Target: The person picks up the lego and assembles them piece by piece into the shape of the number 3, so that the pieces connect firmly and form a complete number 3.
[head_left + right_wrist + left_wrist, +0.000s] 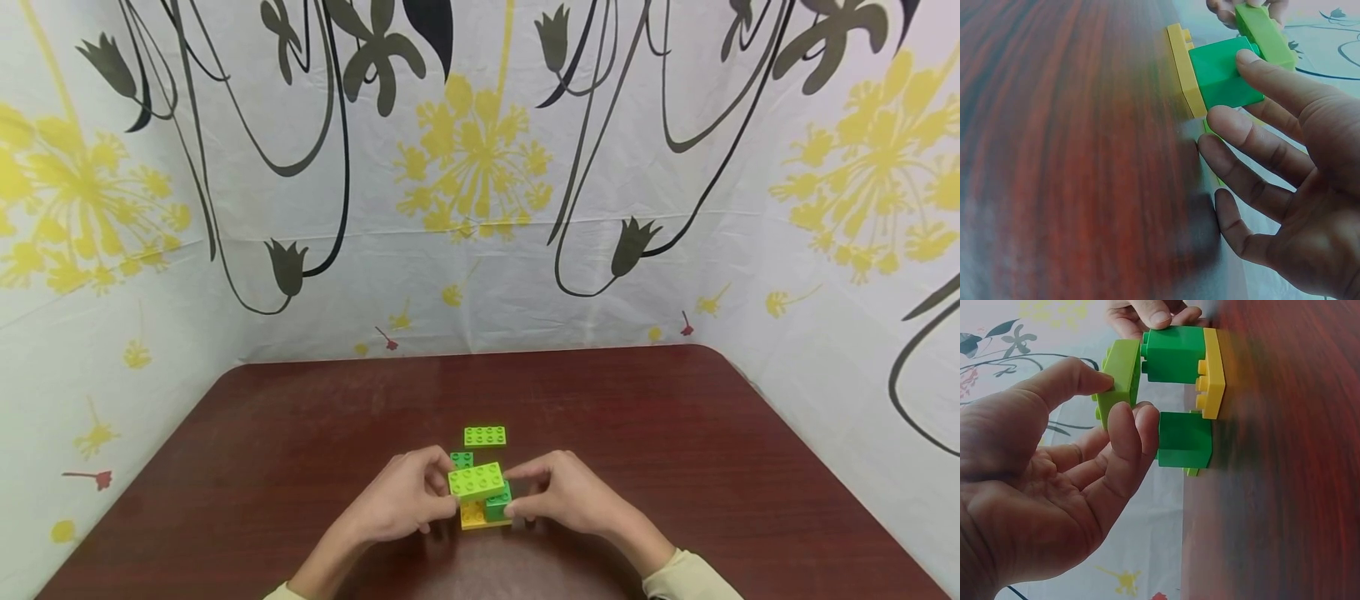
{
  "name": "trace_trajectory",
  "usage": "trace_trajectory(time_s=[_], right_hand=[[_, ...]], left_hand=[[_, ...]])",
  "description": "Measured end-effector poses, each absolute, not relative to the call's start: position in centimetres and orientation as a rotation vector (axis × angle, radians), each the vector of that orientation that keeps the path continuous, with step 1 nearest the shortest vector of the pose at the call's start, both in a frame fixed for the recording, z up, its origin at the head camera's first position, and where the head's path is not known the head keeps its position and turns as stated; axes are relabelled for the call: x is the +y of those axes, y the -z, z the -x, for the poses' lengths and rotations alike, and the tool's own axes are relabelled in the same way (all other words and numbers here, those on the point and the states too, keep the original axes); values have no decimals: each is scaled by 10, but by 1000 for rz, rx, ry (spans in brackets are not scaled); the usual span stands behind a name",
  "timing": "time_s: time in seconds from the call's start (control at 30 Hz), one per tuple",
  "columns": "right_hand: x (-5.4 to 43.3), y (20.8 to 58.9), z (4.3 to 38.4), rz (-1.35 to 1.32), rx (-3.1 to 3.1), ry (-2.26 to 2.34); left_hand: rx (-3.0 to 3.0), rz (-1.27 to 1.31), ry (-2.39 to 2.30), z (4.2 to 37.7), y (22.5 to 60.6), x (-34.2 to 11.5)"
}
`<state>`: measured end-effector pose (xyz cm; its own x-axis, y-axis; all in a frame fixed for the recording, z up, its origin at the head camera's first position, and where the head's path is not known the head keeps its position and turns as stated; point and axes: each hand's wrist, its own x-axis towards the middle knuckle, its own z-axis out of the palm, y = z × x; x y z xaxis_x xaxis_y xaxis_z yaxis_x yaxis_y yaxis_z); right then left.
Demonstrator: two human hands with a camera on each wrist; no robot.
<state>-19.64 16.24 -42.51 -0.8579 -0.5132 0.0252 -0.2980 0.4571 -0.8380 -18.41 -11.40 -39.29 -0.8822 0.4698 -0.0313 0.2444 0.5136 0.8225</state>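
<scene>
Head view: with left hand (pixel 401 496) pinching one end, the lime-green plastic brick (pixel 476 481) could twist over the green plastic block (pixel 497 507) right hand (pixel 573 497) grips.

left grip (pixel 405 493) holds a lime brick (pixel 476 482), right grip (pixel 566 493) a green brick (pixel 497 506).

Two lime bricks (pixel 476 481) (pixel 484 436), one at the other's twelve o'clock; two darker green bricks (pixel 462 460) (pixel 498 506), at eleven and five o'clock from the nearer lime; one yellow piece (pixel 472 515) at six. Two hands (pixel 405 496) (pixel 570 493), at nine and three. One table (pixel 315 417).
</scene>
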Motion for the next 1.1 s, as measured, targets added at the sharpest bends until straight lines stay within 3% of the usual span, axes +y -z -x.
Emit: trace_trajectory(time_s=[1.1], right_hand=[[162,427,197,707,2454,1375]], left_hand=[[2537,-716,-1293,182,401,-106]])
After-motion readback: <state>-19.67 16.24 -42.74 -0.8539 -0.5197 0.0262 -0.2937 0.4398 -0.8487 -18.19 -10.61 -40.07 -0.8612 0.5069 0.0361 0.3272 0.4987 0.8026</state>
